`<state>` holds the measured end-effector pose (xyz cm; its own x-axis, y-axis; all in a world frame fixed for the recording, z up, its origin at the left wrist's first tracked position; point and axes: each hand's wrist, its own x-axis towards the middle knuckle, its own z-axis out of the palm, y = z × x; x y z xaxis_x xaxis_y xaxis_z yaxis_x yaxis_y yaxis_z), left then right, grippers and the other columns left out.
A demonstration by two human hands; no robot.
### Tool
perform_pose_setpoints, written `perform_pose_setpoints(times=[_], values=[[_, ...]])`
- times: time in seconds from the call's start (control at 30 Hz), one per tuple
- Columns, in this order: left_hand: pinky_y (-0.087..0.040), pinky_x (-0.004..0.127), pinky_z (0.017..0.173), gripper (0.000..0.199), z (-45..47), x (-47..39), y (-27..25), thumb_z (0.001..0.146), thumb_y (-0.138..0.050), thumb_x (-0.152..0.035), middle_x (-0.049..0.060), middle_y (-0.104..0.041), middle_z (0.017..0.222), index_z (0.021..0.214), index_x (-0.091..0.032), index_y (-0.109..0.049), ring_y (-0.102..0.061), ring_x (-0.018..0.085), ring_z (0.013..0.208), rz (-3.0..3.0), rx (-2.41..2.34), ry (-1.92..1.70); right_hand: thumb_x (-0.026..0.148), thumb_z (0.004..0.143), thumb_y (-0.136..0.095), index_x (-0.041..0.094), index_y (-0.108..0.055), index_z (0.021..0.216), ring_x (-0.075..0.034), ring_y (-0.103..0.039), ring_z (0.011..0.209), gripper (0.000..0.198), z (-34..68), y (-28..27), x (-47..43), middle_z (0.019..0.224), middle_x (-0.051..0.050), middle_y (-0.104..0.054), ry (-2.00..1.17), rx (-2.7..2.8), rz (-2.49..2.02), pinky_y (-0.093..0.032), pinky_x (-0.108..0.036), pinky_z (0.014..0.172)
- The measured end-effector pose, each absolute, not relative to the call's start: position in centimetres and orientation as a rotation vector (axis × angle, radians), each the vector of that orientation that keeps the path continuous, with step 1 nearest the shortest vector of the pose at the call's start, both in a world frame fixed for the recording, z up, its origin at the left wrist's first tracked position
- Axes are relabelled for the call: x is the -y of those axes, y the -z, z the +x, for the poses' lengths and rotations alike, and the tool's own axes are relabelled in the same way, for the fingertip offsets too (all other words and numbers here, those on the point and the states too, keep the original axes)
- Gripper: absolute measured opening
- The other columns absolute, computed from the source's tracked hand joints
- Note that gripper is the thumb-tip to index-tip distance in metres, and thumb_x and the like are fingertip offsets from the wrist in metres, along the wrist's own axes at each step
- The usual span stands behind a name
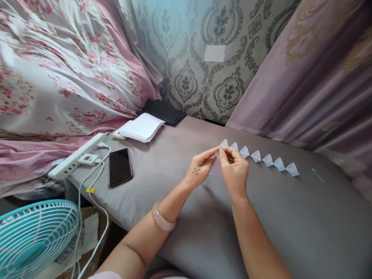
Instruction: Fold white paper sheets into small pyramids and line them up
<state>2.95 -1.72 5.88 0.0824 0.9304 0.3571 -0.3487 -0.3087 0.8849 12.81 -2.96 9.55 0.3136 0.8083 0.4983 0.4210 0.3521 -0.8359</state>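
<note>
Both hands pinch one small piece of white paper (215, 167) above the grey-covered surface. My left hand (200, 164) has its fingertips closed at the top of the paper, and a pale bangle (162, 218) circles that forearm. My right hand (235, 170) meets it there, thumb and forefinger pressed together on the same edge. The fingers hide much of the paper, so its folds cannot be made out. Just beyond the hands, a row of several folded white paper pieces (267, 160) with pointed tops runs off to the right.
A stack of white paper (142, 128) lies by a black flat item (164, 112) at the back. On the left are a phone (120, 167), a power strip (78, 156) with white cables and a turquoise fan (35, 240). A thin pale stick (318, 175) lies far right.
</note>
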Motion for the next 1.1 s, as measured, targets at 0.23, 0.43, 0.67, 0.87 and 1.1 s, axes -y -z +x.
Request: perform_pose_setpoints(times=[0.23,0.43,0.67,0.87,1.1], values=[[-0.047,0.033,0.095,0.022,2.5,1.8,-6.4,0.080,-0.068,-0.024,0.009,-0.067,0.114,0.100,-0.020,-0.075,-0.060,0.023,0.109,1.247,-0.614,-1.534,0.032,0.082,-0.059,0.017,-0.066,0.076,-0.015,-0.058,0.070,0.018,12.9,-9.3,2.9,0.080,-0.004,-0.065,-0.397,1.329,-1.285,-0.049,-0.031,0.067],[-0.046,0.033,0.092,0.023,2.0,1.6,-6.6,0.079,-0.070,-0.035,0.009,-0.070,0.105,0.094,-0.019,-0.077,-0.062,0.021,0.100,1.136,-0.661,-1.529,0.031,0.085,-0.056,0.017,-0.069,0.086,-0.016,-0.061,0.077,0.019,12.6,-9.2,3.2,0.088,-0.006,-0.068,-0.387,1.421,-1.262,-0.050,-0.032,0.073],[-0.047,0.029,0.077,0.022,1.6,1.2,-6.4,0.073,-0.074,-0.037,0.007,-0.074,0.085,0.082,-0.016,-0.077,-0.063,0.016,0.079,0.952,-0.712,-1.508,0.030,0.084,-0.057,0.017,-0.071,0.091,-0.017,-0.063,0.078,0.020,12.0,-8.9,3.4,0.090,-0.007,-0.068,-0.428,1.493,-1.253,-0.052,-0.032,0.075],[-0.045,0.026,0.074,0.014,1.9,1.6,-6.9,0.071,-0.075,-0.031,0.004,-0.072,0.076,0.072,-0.017,-0.076,-0.061,0.013,0.074,0.867,-0.804,-1.603,0.036,0.080,-0.062,0.015,-0.073,0.094,-0.020,-0.066,0.079,0.027,11.9,-8.3,3.1,0.092,-0.009,-0.072,-0.580,1.383,-1.288,-0.053,-0.035,0.076],[-0.045,0.026,0.074,0.014,2.0,1.7,-6.9,0.073,-0.074,-0.032,0.003,-0.072,0.079,0.074,-0.018,-0.075,-0.061,0.013,0.075,0.856,-0.802,-1.653,0.042,0.078,-0.065,0.015,-0.073,0.090,-0.021,-0.066,0.072,0.032,11.8,-8.3,3.0,0.083,-0.010,-0.073,-0.636,1.350,-1.344,-0.051,-0.034,0.068]])
